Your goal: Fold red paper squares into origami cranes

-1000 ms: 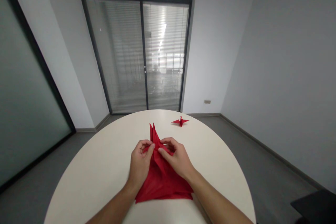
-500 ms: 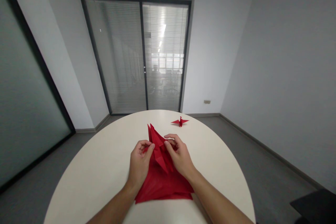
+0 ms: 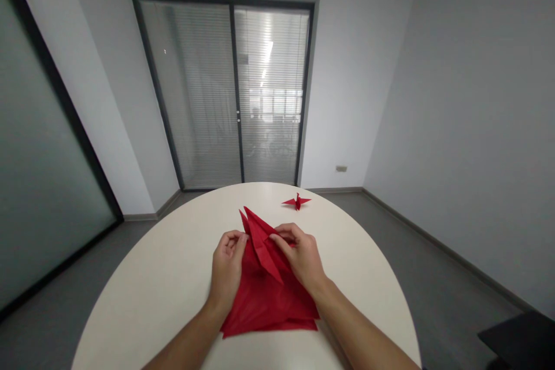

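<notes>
In the head view, the red paper [image 3: 260, 306] sits at six o'clock, between the hands, its two spikes pointing to eleven. The left hand [image 3: 229, 266] pinches its ten o'clock edge; the right hand [image 3: 303, 257] grips its one o'clock edge, some fingertips hidden behind it, and the right forearm hides part of its side. Toward one o'clock stands a crane [image 3: 298, 202], its folds too small to make out. The table [image 3: 147, 295] is cut off at six, a dark object [image 3: 520, 338] at four.
</notes>
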A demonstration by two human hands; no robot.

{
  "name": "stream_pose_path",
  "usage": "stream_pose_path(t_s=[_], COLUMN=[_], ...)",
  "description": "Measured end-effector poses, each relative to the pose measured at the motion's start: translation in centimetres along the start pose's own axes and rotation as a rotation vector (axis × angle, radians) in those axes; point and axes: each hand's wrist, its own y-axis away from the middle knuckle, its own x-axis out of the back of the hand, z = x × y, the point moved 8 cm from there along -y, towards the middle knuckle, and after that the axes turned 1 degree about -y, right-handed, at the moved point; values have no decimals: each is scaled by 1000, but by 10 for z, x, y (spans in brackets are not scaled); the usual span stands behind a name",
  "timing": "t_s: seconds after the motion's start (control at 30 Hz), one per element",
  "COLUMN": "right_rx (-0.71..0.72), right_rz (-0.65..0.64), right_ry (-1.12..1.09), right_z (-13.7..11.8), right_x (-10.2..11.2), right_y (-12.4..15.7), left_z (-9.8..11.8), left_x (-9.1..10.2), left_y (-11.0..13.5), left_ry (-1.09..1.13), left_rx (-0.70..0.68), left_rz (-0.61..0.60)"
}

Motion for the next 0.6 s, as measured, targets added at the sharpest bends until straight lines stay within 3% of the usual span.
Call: stream_pose_path(t_s=[0.3, 0.47, 0.6], right_rx=[-62, 18, -22], right_rz=[18, 165, 226], right_ry=[-129, -108, -121], right_z=[5, 3, 10], right_x=[-1, 20, 31], right_y=[-1, -7, -11], left_z=[-19, -24, -32], left_x=[1, 1, -4], left_y=[-3, -3, -4], left_ry=[256, 383, 441], left_rx=[162, 255, 324], left_rz=[9, 30, -11])
